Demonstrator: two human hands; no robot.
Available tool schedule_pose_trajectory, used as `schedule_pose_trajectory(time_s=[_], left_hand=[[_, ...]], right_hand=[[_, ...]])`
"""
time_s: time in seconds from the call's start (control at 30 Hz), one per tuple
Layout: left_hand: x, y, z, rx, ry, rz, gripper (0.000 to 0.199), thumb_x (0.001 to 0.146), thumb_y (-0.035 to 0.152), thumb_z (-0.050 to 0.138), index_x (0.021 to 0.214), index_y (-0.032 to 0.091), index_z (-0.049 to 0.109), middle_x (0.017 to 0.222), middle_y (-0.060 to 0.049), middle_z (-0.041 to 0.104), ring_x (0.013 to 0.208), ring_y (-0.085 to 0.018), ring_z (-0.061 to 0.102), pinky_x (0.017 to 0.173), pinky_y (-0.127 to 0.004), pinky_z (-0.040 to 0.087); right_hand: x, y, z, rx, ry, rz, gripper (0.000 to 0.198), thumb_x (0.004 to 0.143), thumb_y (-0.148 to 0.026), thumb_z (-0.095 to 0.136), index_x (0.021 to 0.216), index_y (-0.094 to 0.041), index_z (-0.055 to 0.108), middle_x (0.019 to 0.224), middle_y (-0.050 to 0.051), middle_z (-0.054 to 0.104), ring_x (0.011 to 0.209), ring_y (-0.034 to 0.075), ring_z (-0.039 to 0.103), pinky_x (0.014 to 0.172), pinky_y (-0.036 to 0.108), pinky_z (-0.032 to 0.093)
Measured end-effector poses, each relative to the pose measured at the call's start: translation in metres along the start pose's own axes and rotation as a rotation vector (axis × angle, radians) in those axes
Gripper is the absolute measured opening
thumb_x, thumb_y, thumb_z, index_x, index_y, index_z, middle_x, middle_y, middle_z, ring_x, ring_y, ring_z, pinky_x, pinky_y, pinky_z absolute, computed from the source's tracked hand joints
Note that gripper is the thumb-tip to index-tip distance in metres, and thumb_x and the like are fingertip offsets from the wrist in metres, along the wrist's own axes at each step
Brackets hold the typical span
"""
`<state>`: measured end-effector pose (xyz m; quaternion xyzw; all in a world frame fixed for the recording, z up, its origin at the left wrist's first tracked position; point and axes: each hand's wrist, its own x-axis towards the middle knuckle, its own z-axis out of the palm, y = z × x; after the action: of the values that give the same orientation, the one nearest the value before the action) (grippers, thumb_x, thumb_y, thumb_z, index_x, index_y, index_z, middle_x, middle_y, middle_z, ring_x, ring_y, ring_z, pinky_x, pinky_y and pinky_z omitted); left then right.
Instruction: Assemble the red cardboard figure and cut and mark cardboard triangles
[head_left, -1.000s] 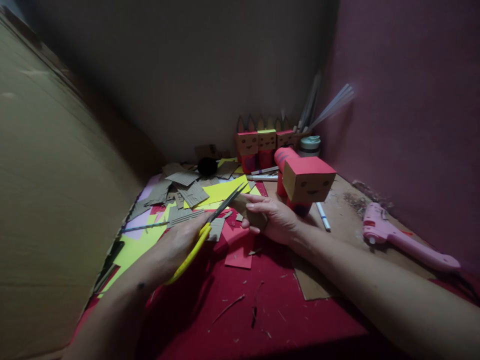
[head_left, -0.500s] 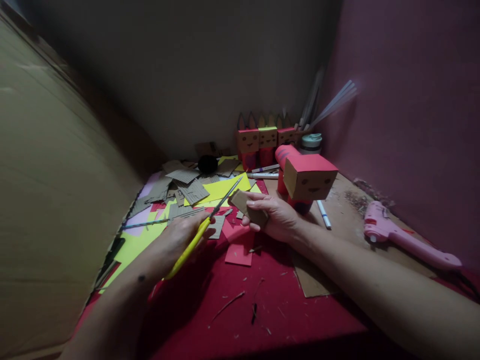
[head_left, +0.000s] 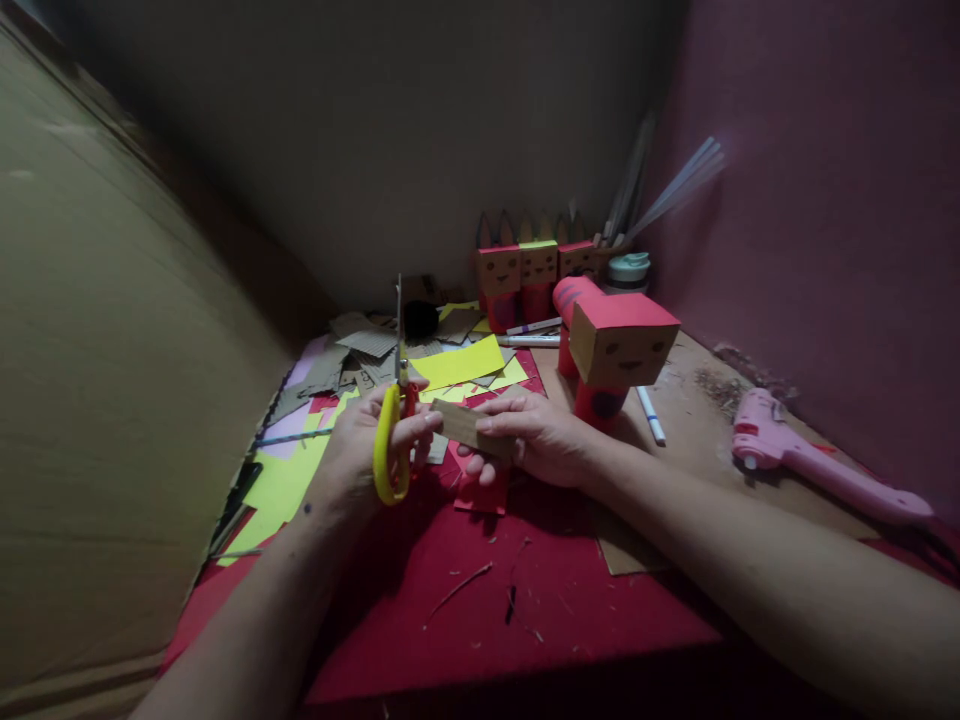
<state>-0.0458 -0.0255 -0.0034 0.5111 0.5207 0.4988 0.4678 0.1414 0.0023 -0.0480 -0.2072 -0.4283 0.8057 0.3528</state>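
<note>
My left hand (head_left: pixel 360 440) is closed round a pair of scissors (head_left: pixel 390 445) with yellow and red handles, blades pointing up and away. Between the fingers of my right hand (head_left: pixel 544 435) is a small piece of brown cardboard (head_left: pixel 465 425). Fingertips of my left hand touch or nearly touch its left end. Just beyond my right hand stands a cardboard animal figure (head_left: pixel 622 345) with a boxy face, red top and red tube body. Red paper (head_left: pixel 481 496) lies below the hands, partly covered by them.
Cardboard scraps (head_left: pixel 367 335) and yellow paper (head_left: pixel 461 362) are heaped at the back left. Several similar box-headed figures (head_left: pixel 499 275) line the back. To the right lie a pink glue gun (head_left: pixel 817 455) and a marker (head_left: pixel 651 416). A cardboard panel (head_left: pixel 112 400) rises on the left.
My left hand has swung the scissors upright and come closer to the cardboard piece. My right hand has turned that piece to lie more level, its end toward my left fingers.
</note>
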Motion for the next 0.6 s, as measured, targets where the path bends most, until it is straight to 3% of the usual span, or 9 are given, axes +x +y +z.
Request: schedule_pose_trajectory(time_s=[0.17,0.33,0.47,0.6], left_hand=[[0.01,-0.014,-0.006,-0.111,0.05,0.047,0.063,0.055,0.034,0.085,0.108,0.02,0.055,0.053,0.009,0.056,0.036,-0.013,0.051,0.034,-0.025,0.044],[0.008,-0.014,-0.004,-0.116,0.056,0.061,0.061,0.056,0.033,0.085,0.108,0.02,0.055,0.053,0.008,0.056,0.036,-0.013,0.051,0.034,-0.024,0.044],[0.006,-0.012,-0.003,-0.052,0.054,0.074,0.061,0.059,0.038,0.082,0.11,0.021,0.054,0.058,0.008,0.058,0.04,-0.011,0.052,0.037,-0.023,0.045],[0.012,-0.017,-0.013,0.127,0.035,0.052,0.051,0.073,0.054,0.072,0.107,0.02,0.055,0.063,0.002,0.064,0.043,-0.015,0.057,0.039,-0.028,0.048]], right_hand=[[0.004,0.0,-0.004,-0.022,0.141,-0.027,0.021,0.066,-0.011,0.075,0.084,-0.011,0.063,0.066,0.007,0.068,0.055,0.02,0.07,0.048,0.026,0.057],[0.002,-0.001,-0.002,-0.05,0.172,-0.032,0.022,0.063,-0.013,0.078,0.077,-0.013,0.062,0.064,0.006,0.067,0.053,0.017,0.068,0.047,0.024,0.054],[0.001,-0.002,0.0,-0.1,0.175,-0.034,0.021,0.062,-0.017,0.077,0.075,-0.014,0.062,0.064,0.007,0.07,0.049,0.015,0.066,0.044,0.022,0.051],[0.002,-0.005,0.002,-0.083,0.268,-0.098,0.018,0.065,-0.017,0.072,0.077,-0.016,0.059,0.064,0.007,0.072,0.046,0.014,0.063,0.043,0.022,0.048]])
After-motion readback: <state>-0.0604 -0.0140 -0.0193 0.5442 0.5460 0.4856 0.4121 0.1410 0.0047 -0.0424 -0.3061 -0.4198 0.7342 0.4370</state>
